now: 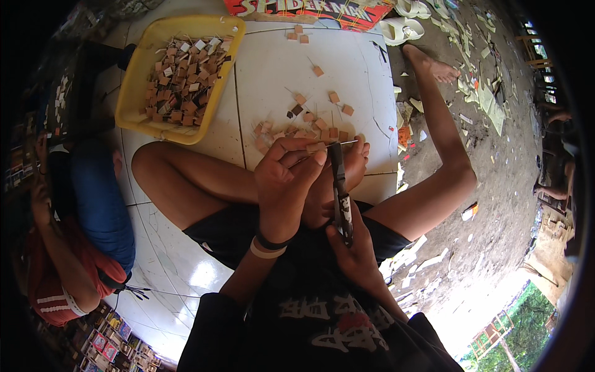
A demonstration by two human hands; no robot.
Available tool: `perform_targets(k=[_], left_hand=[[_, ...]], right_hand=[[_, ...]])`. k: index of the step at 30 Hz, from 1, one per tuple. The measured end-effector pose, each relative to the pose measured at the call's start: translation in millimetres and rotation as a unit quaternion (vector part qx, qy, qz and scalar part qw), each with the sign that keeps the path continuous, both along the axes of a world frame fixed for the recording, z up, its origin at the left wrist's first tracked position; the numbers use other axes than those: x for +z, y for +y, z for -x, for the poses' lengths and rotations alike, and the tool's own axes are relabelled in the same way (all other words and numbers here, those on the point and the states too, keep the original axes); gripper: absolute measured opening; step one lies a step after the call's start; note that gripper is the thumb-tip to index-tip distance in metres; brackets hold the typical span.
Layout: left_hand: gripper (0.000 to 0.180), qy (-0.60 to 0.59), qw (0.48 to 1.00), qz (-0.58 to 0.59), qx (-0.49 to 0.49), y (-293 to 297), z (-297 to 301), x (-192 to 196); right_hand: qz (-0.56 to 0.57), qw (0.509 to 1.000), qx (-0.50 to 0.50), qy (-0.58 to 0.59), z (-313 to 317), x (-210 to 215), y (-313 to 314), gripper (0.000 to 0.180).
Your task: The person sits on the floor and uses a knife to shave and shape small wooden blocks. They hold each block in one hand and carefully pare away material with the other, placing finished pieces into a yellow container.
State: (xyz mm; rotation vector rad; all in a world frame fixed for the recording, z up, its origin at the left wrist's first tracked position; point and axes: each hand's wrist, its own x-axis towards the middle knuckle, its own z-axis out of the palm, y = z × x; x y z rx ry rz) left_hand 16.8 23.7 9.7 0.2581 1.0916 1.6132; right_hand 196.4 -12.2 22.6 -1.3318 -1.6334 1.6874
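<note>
Between the thumb and fingers of my left hand (282, 180) is a small brown wooden block (315, 148). A thin metal pin (352, 142) runs out to the right from beside it. My right hand (356, 251) is closed round the handles of dark pliers (341, 198), which point away from me. Their tip crosses the pin next to the block; whether the jaws grip it, I cannot tell. Just beyond my hands, a loose pile of similar blocks with pins (304, 132) lies on the white tiles, partly hidden by my left hand.
A yellow plastic basin (124, 102) full of pinned blocks stands at the far left. My crossed legs frame the work spot. Another person (68, 266) sits at the left. Scraps litter the dirt ground (489, 161) at the right, near pale sandals (401, 30). A red printed board (310, 8) lies at the back.
</note>
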Motion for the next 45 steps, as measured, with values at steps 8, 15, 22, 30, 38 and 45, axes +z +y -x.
perform_targets(k=[8,15,22,30,38,45], left_hand=[[0.029,-0.027,1.0,-0.003,-0.004,-2,-1,-3],[0.025,0.066,0.992,-0.106,0.03,0,-4,-23],[0.022,0.089,0.991,-0.094,0.046,-5,-1,-24],[0.023,0.086,0.983,-0.134,0.086,2,-5,-25],[0.022,0.346,0.933,-0.074,0.07,-7,0,-16],[0.021,0.364,0.925,-0.074,0.073,-7,4,-15]], right_hand=[[-0.013,0.999,0.027,-0.024,0,5,4,0.054],[0.039,0.998,0.031,0.036,4,16,7,0.05],[0.093,0.994,0.045,0.041,8,25,11,0.044],[0.2,0.975,0.056,0.082,0,22,10,0.051],[-0.173,0.968,0.039,-0.175,15,-2,1,0.088],[-0.156,0.971,0.039,-0.175,17,0,1,0.089]])
